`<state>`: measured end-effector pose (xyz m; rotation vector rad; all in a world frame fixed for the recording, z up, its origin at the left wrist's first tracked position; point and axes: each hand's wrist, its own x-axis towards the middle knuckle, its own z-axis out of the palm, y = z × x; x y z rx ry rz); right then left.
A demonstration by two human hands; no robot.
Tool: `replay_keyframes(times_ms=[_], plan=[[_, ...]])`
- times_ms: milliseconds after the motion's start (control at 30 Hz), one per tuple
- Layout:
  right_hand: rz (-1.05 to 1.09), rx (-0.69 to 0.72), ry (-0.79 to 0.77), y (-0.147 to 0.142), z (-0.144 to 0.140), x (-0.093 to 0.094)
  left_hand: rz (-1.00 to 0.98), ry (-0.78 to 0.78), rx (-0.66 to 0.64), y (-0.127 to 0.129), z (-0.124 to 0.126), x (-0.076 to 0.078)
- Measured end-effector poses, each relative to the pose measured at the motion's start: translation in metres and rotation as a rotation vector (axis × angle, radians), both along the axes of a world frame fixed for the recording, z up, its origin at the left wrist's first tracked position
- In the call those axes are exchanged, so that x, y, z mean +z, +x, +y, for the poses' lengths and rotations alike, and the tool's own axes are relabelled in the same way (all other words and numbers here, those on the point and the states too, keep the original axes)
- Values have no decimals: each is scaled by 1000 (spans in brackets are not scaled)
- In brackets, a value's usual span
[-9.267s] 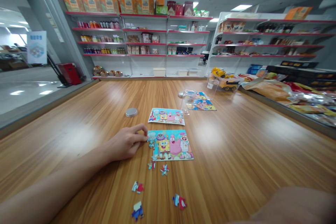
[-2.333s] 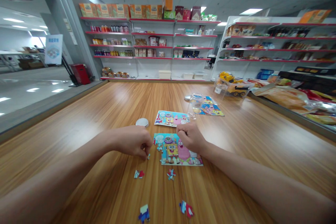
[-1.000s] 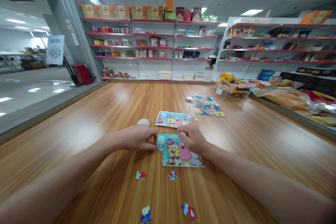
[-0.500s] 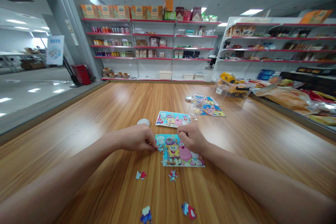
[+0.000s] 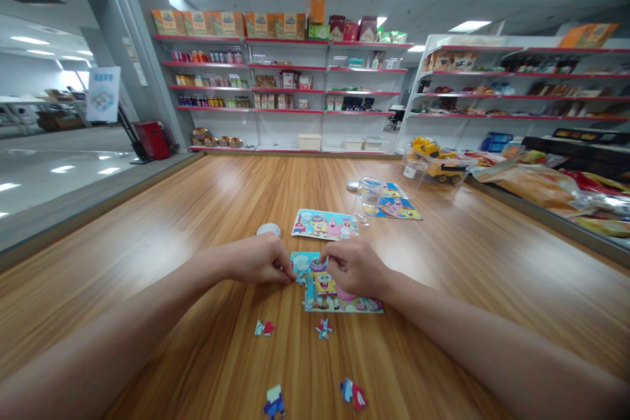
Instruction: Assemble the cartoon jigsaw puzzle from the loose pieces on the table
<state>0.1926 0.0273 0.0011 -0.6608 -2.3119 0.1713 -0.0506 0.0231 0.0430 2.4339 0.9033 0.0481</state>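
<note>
A cartoon jigsaw puzzle [image 5: 339,295] lies flat on the wooden table [image 5: 207,210] in front of me. My left hand [image 5: 260,261] rests at its left edge, fingertips pinched together on a small puzzle piece [image 5: 295,273] against the picture. My right hand [image 5: 357,267] lies on top of the puzzle with fingers curled, its fingertips pinching at the upper middle of the picture. Several loose pieces lie nearer to me: a red-and-white piece [image 5: 264,327], a small piece [image 5: 323,329], a blue piece [image 5: 272,401] and a red-blue piece [image 5: 352,394].
Behind the hands lie a second puzzle [image 5: 325,224], a silver lid [image 5: 268,230], a clear jar [image 5: 370,191] beside a third puzzle [image 5: 396,209], and a clear box with a yellow toy truck [image 5: 438,167]. Bagged goods line the right edge; shop shelves stand behind.
My left hand took a loose piece from the table and brought it to the puzzle's left edge. In the last half second my right hand slid left across the puzzle toward the left hand.
</note>
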Motion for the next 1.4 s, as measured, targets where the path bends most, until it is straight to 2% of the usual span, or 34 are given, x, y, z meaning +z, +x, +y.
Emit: replay_keyframes(times_ms=[133,500,933,1133,1400], plan=[[-101,99,-4,-1,0,-3,23,30,-41,1,-1,3],[-160,23,-57,0,-1,-2,9,0,-28,-3,0,2],[-196,0,-78,-1,-2,1,8,4,-29,-3,-1,5],[-221,8,-107,-1,-3,2,47,90,-9,3,-7,8],[-245,67,-48,0,-3,2,96,183,10,8,-11,7]])
